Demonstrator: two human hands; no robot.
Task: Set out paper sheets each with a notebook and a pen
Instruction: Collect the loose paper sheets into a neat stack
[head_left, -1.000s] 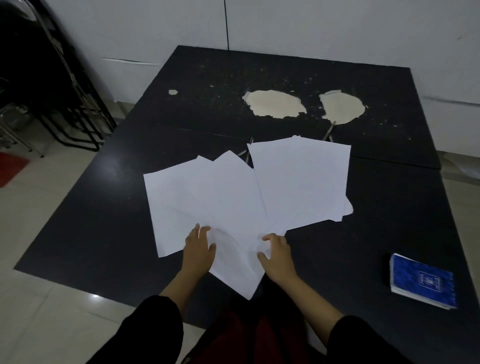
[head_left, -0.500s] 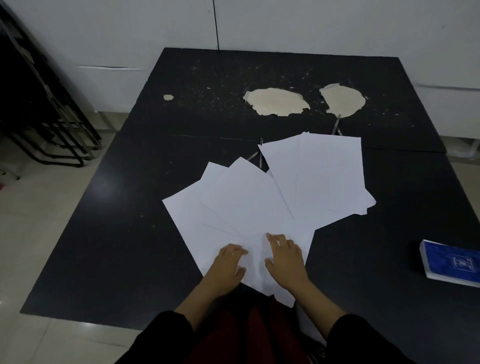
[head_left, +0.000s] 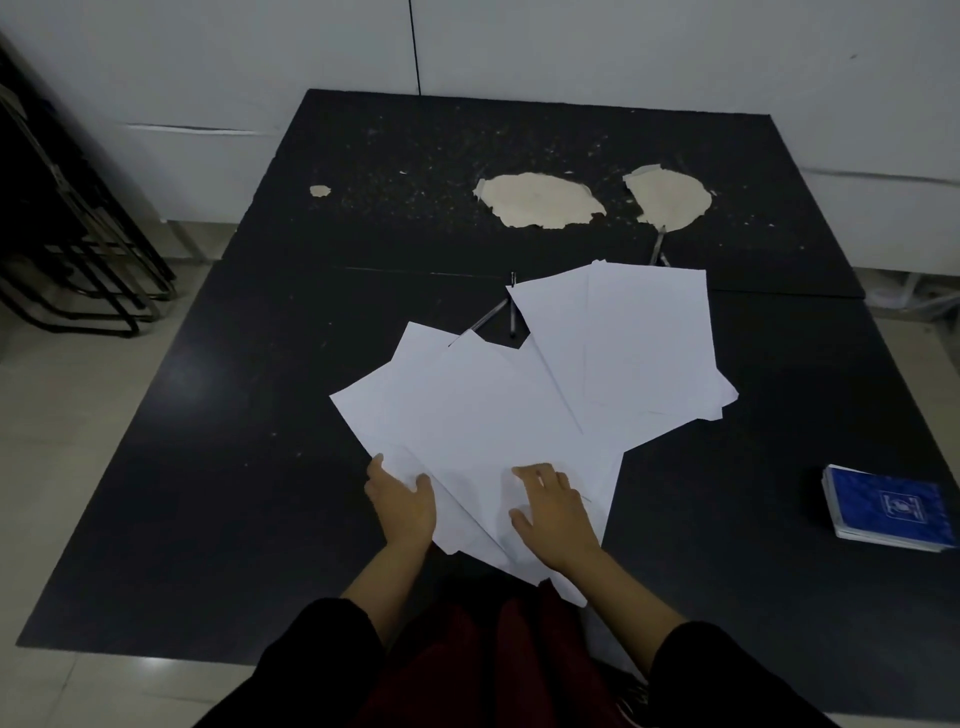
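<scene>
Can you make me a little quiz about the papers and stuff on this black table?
1. True or false: the blue notebooks lie on top of the paper sheets.
2. Which hand lies flat on top of the sheets? A. left hand B. right hand
3. What pokes out from under the sheets' far edge?

Key: 1. False, they sit apart, to the right. 2. B. 3. Pens.
</scene>
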